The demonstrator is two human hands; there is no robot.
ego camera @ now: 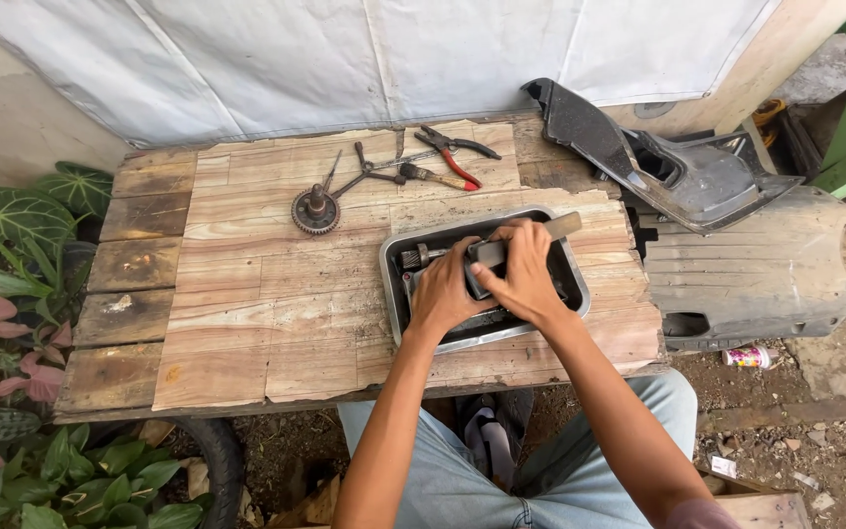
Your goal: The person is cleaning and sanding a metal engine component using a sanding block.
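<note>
Gripping a brush (526, 240) in the closed right hand (526, 279) over the metal tray (399, 294) on the wooden table (247, 294), the left hand (447, 289) is clasping a heavy-looking, probably greasy metal part (413, 258), best held around its body.

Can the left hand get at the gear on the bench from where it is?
Probably yes. The gear lies in the open, left of the tray, with bare wood between it and the left hand, which is busy in the tray.

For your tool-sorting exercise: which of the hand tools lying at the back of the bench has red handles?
The pliers, at the right end of the tool cluster. The screwdriver beside them has a wooden-looking handle; the others are bare dark metal.
</note>
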